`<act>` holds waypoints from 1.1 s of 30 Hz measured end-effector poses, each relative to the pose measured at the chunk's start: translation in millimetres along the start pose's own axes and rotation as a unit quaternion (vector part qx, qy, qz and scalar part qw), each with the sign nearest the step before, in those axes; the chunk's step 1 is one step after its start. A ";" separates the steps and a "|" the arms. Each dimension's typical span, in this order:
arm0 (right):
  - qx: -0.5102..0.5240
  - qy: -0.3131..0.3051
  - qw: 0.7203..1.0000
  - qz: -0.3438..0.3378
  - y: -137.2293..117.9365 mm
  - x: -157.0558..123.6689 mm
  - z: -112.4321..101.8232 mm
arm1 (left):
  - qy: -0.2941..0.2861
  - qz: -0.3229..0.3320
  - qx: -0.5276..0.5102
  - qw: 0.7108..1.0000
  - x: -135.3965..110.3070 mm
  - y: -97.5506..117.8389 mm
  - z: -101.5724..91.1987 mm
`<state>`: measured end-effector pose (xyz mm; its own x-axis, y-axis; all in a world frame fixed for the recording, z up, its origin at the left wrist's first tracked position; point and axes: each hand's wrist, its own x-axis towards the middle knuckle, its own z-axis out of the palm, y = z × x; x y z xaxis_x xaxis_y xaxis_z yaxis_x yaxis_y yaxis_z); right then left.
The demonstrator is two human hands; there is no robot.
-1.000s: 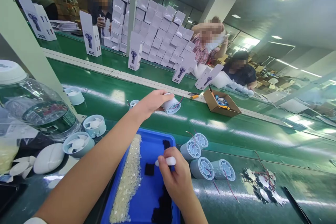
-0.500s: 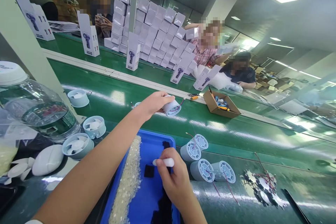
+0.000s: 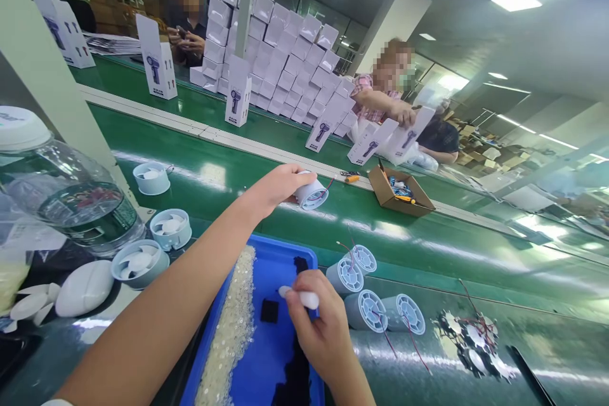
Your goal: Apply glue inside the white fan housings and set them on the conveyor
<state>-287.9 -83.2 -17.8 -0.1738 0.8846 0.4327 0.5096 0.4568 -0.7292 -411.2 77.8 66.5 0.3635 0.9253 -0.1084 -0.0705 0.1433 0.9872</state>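
Note:
My left hand (image 3: 284,185) is closed around a light-blue cylindrical fan housing (image 3: 313,196), holding it tilted above the green belt, with a red wire at its open end. Over the blue tray (image 3: 259,355), my right hand (image 3: 323,320) grips a short white pen-shaped tool (image 3: 308,299) between thumb and fingers. Its tip points left, above a small black square (image 3: 269,311) lying in the tray. White translucent ring-like bits (image 3: 228,336) fill the tray's left side, and black pieces (image 3: 294,380) lie along its right side. Several wired housings (image 3: 365,309) stand right of the tray.
Fan parts with blades (image 3: 170,228), a white computer mouse (image 3: 85,288) and a large bottle (image 3: 71,196) sit at left. A cardboard box (image 3: 402,190) rests beyond the belt. Wired white parts (image 3: 476,339) lie at right. Co-workers sit behind stacked white boxes (image 3: 280,57).
The white tool in my right hand shifts slightly right. A fan part on the belt at left has slid right. Across the belt, a co-worker's hand has come down onto a white box.

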 end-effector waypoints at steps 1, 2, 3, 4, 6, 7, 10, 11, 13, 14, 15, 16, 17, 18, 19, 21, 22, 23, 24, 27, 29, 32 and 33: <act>-0.006 -0.028 1.000 -0.011 -3.6 -0.7 -0.4 | 0.000 0.001 0.000 1.000 0.9 -1.2 -0.6; -0.018 -0.060 0.998 -0.023 -7.2 -1.7 -0.7 | 0.001 0.002 -0.001 1.000 1.7 -2.4 -1.2; -0.035 -0.094 0.994 -0.034 -10.6 -3.1 -0.9 | 0.001 0.001 -0.002 1.000 2.2 -3.4 -1.9; -0.055 -0.125 0.989 -0.048 -13.6 -4.8 -1.0 | 0.001 0.001 -0.003 1.000 2.5 -4.3 -2.6; -0.096 -0.168 0.977 -0.093 -17.7 -8.4 -1.0 | 0.000 -0.001 -0.005 1.000 2.1 -5.2 -4.3; -0.113 -0.183 0.970 -0.117 -19.0 -9.9 -1.3 | -0.001 -0.003 -0.005 1.000 1.6 -5.3 -5.2; -0.130 -0.203 0.960 -0.143 -20.4 -11.2 -4.6 | -0.001 -0.004 0.000 1.000 0.3 -4.8 -8.1; -0.123 -0.198 0.964 -0.126 -20.1 -10.4 -6.7 | -0.001 -0.004 0.001 1.000 0.1 -4.5 -8.8; -0.095 -0.148 0.982 -0.072 -17.9 -7.8 -11.7 | -0.001 0.000 -0.001 1.000 0.0 -3.7 -9.5; -0.079 -0.107 0.990 -0.046 -15.7 -6.4 -14.1 | 0.000 0.000 -0.004 1.000 0.1 -3.2 -9.4; -0.063 -0.061 0.996 -0.025 -13.0 -5.2 -16.2 | 0.001 0.000 -0.006 1.000 0.1 -2.6 -9.0; -0.046 -0.018 0.999 -0.009 -9.8 -4.3 -17.7 | 0.002 0.000 -0.009 1.000 0.1 -2.1 -8.5; -0.030 0.017 0.999 0.005 -6.3 -3.9 -18.5 | 0.004 0.000 -0.010 1.000 0.0 -1.4 -7.7; -0.013 0.040 0.999 0.023 -2.8 -3.8 -18.5 | 0.006 0.000 -0.010 1.000 -0.2 -0.8 -7.0; 0.004 0.054 0.997 0.046 0.3 -3.9 -17.8 | 0.008 0.000 -0.009 1.000 -0.5 -0.2 -6.2; 0.043 0.065 0.992 0.102 5.1 -4.6 -14.3 | 0.007 0.003 -0.006 1.000 -1.1 1.0 -4.6; 0.061 0.069 0.988 0.128 6.4 -4.9 -11.7 | 0.007 0.003 -0.005 1.000 -1.5 1.4 -3.9; 0.076 0.075 0.983 0.148 7.2 -5.0 -8.8 | 0.006 0.003 -0.006 1.000 -1.8 1.8 -3.3; 0.087 0.083 0.979 0.162 7.6 -5.0 -5.7 | 0.005 0.003 -0.009 1.000 -2.1 2.0 -2.6; 0.102 0.089 0.976 0.168 7.9 -4.2 3.4 | 0.005 0.003 -0.015 1.000 -2.8 1.8 -1.0; 0.098 0.084 0.979 0.160 8.8 -3.8 7.9 | 0.004 0.009 -0.016 1.000 -3.1 1.5 -0.2; 0.088 0.084 0.980 0.155 11.4 -3.8 11.3 | 0.001 0.010 -0.017 1.000 -3.4 2.1 0.0; 0.089 0.089 0.980 0.157 12.3 -3.8 11.7 | 0.003 0.007 -0.017 1.000 -3.6 2.7 -0.2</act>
<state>-290.8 -79.9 -34.7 0.1253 0.9611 0.2461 0.3561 0.1879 -0.9154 -412.9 74.9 69.5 0.3572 0.9292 -0.0949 -0.1080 0.1421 0.9839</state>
